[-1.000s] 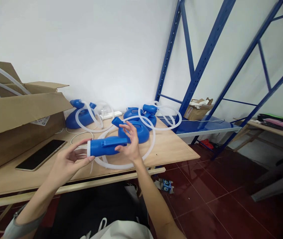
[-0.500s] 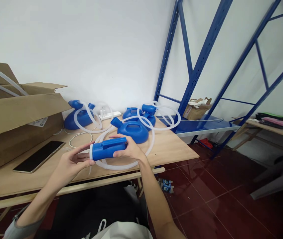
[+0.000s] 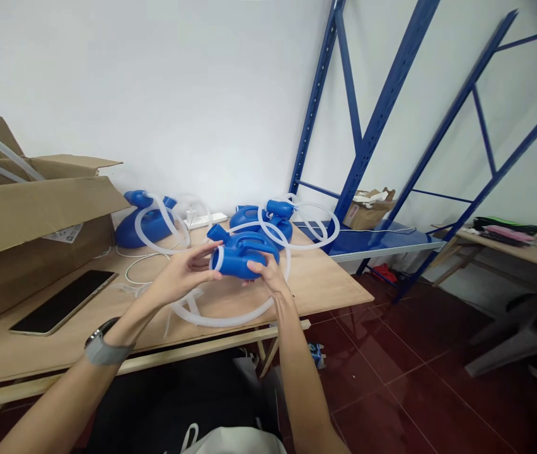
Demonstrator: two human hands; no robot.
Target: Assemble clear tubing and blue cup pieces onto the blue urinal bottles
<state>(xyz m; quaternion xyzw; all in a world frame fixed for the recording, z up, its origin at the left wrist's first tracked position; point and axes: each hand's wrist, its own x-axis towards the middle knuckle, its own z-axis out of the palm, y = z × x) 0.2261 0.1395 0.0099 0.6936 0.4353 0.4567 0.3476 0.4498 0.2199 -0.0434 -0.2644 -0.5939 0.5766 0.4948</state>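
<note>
A blue plastic urinal head [image 3: 234, 263], a short tube with a handle bar and a white rim, is held above the table between both hands. My left hand [image 3: 184, 270] grips it at the white-rimmed open end, thumb below and fingers above. Around its other end, my right hand [image 3: 271, 275] is closed, with the thumb on the near side. Just behind lies a blue urinal bottle [image 3: 272, 243], partly hidden by the held piece. Below the hands, a clear hose [image 3: 230, 322] curves across the wooden table [image 3: 329, 287].
Another blue bottle [image 3: 138, 228] with coiled hose stands at back left, and a further bottle [image 3: 249, 216] at back right. A phone [image 3: 64, 302], a cardboard box [image 3: 36, 208] and a power strip [image 3: 207, 221] are on the table. Blue shelving [image 3: 367, 142] stands right.
Both hands have moved the urinal head right and slightly up, towards the bottle behind. Its rimmed opening has turned more towards me. The view has shifted slightly.
</note>
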